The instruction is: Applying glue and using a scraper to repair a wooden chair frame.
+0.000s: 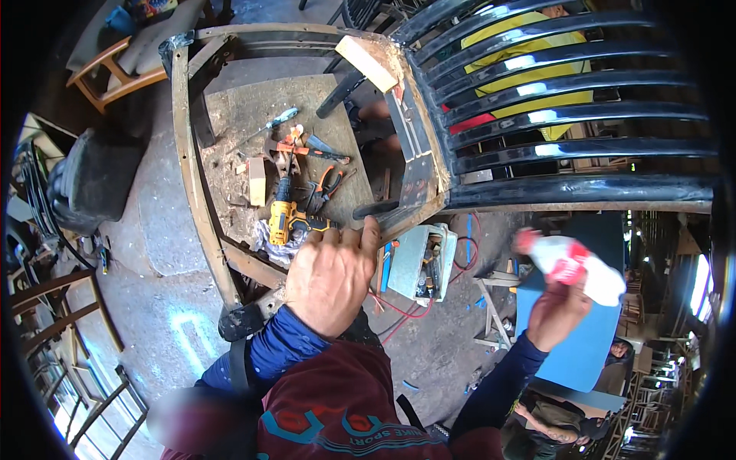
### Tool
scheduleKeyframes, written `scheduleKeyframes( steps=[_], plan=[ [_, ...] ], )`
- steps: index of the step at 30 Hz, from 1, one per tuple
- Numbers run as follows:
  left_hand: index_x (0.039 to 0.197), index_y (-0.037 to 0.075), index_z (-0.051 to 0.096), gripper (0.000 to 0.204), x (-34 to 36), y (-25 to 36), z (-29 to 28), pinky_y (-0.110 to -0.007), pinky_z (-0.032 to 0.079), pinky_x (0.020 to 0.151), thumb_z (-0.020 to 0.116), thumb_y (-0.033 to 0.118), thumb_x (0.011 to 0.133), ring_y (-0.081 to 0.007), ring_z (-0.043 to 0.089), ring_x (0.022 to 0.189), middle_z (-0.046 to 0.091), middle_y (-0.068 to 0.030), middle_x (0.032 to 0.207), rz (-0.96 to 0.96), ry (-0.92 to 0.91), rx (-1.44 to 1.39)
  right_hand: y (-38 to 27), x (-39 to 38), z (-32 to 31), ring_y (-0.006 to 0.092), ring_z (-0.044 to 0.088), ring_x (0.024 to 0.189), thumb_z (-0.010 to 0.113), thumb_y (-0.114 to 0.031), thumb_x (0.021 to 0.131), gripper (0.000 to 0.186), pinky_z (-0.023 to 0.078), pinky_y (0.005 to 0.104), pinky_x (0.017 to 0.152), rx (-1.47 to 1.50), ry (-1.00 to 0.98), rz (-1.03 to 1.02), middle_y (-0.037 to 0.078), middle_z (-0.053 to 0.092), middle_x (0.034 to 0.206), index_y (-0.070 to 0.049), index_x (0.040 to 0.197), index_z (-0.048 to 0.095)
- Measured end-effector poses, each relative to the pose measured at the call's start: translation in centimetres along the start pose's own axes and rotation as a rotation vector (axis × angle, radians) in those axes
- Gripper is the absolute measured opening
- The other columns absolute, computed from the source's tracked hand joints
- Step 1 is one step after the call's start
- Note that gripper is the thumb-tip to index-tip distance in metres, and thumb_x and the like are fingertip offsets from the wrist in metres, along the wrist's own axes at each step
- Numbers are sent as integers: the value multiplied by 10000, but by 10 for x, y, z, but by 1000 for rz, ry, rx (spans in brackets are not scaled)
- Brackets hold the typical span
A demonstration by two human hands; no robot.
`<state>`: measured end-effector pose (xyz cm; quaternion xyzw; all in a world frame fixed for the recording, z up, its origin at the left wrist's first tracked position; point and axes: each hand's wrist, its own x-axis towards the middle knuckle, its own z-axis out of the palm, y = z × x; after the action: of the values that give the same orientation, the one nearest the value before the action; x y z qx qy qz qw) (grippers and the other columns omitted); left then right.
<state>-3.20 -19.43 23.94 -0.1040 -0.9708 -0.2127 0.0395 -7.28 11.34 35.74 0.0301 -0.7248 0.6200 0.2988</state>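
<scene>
My left hand is closed over the lower wooden rail of an overturned chair frame with black slatted back. At the right, my right hand grips a white plastic bottle with red label and red cap. Inside the frame, a worn board carries a yellow cordless drill, orange-handled pliers, a hammer, a screwdriver and a wood block. A pale wood piece rests on the frame's upper corner.
An open grey toolbox and red hose lie below the frame, beside a blue board. Chairs and frames stand at the left. Two other people are at lower right; yellow and red material shows behind the slats.
</scene>
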Motion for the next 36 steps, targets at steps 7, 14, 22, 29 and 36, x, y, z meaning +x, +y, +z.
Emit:
scheduleKeyframes(
  steps=[7,14,22,29,36],
  plan=[
    [1360,-7,571,503,3,1,-1,-353,510,774,541,124,876,-239,649,852,633,-95,861,1,1,16,-26,15,38,205,711,959,718,-140,945,367,616,329,796,-71,-83,-132,149,702,1122,57,1229,593],
    [1348,-13,573,502,3,0,-2,-354,507,767,542,124,867,-241,646,845,628,-94,863,18,26,7,-16,20,91,180,697,948,779,-45,875,398,583,312,830,-280,-172,-80,120,706,1111,38,1229,617],
    [1336,-17,573,484,1,-2,3,-339,510,758,550,120,873,-214,648,819,613,-82,831,6,36,21,14,16,130,126,670,904,844,-64,820,334,518,270,834,-511,-228,-146,81,736,1002,29,1096,682],
    [1338,-27,569,491,-1,-4,5,-325,509,762,561,118,868,-215,649,836,608,-83,826,20,33,23,23,14,147,133,685,853,834,-60,821,307,544,272,757,-610,-152,-179,84,743,978,25,1077,687],
    [1319,-23,572,477,-2,-4,7,-330,511,787,571,132,867,-221,655,837,627,-83,848,4,33,29,4,14,145,158,702,807,792,22,827,326,573,263,609,-506,-203,-112,123,735,989,60,1130,678]
  ],
)
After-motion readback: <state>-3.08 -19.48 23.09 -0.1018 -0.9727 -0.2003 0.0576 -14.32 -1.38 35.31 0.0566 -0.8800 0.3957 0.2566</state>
